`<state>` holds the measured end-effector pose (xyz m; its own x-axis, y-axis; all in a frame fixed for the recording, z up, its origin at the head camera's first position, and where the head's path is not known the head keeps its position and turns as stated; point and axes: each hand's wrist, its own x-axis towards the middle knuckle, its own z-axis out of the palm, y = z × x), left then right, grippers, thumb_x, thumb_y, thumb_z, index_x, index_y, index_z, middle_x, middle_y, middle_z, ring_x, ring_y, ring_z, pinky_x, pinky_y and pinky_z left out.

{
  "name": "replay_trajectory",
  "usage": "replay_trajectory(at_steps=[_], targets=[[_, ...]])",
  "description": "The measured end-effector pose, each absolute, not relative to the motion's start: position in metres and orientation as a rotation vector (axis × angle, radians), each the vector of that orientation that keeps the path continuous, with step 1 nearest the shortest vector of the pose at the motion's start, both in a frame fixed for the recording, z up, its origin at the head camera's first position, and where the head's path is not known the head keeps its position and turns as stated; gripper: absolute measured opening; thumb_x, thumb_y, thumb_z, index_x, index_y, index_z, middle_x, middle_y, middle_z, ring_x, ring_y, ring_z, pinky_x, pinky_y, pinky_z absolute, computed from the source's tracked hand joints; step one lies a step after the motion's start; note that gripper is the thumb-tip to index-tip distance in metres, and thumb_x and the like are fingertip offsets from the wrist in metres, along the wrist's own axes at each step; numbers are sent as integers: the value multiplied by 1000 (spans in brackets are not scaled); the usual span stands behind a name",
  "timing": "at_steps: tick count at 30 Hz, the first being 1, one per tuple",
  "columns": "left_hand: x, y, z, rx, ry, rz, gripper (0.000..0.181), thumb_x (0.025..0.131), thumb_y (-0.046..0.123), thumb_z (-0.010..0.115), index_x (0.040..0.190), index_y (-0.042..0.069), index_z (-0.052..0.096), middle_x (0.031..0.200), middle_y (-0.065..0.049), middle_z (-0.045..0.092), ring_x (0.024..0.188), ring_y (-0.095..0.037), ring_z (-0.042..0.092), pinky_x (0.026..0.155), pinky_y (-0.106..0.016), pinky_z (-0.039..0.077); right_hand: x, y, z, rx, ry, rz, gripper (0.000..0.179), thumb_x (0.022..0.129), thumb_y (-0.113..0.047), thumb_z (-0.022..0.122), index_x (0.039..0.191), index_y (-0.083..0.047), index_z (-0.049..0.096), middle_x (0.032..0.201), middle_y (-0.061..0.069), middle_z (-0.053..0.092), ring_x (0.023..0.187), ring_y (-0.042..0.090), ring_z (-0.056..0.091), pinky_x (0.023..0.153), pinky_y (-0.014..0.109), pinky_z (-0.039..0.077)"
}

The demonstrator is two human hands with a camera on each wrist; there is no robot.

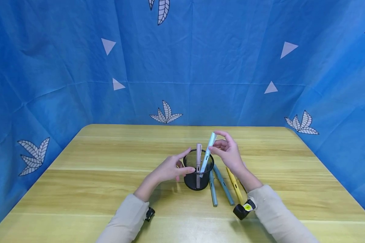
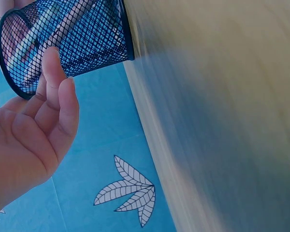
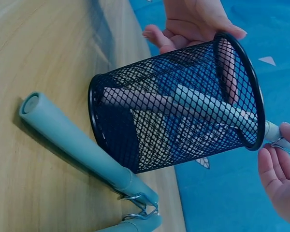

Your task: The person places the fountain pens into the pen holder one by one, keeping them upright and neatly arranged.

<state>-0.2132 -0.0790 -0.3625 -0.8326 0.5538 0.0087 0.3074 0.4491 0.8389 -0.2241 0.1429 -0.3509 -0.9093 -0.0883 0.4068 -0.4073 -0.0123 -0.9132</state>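
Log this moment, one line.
left hand: holds cup; right hand: holds light-blue pen, lower end inside cup; pink pen: in cup; yellow pen: on table

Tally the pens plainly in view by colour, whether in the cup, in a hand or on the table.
Pale pink pen: 1
Pale blue pen: 1
Teal pens: 2
Yellow pen: 1
Total: 5
Not counted: a sliver beside the right forearm, too hidden to identify.

A blue curtain with pale printed leaves surrounds a wood-grained table.
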Motion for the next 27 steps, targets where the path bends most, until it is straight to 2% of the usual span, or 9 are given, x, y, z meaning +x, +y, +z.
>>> replay_trajectory(at_steps=[8, 19, 27], targets=[[-214, -80, -363, 754, 2442, 1310, 76, 83, 42, 60, 143, 23, 20, 71, -16, 60, 52, -36, 57, 57, -30, 45, -223, 143, -353, 507, -2112, 1947, 43, 78, 8, 62, 119, 7, 47, 87, 19, 54, 72, 10, 58, 66, 24, 48], [-213, -79, -362, 743, 2457, 1291, 74, 83, 41, 60, 143, 24, 20, 72, -18, 61, 53, -37, 57, 58, -32, 45, -221, 141, -357, 556, -2174, 1854, 29, 81, 1, 64, 108, 6, 56, 85, 20, 56, 73, 13, 56, 67, 23, 46], [-213, -79, -361, 737, 2456, 1293, 74, 83, 41, 60, 143, 25, 20, 71, -17, 61, 53, -37, 57, 59, -32, 45, -220, 137, -355, 562, -2195, 1819, 23, 82, 5, 60, 105, 9, 57, 87, 21, 58, 78, 11, 55, 67, 21, 46]])
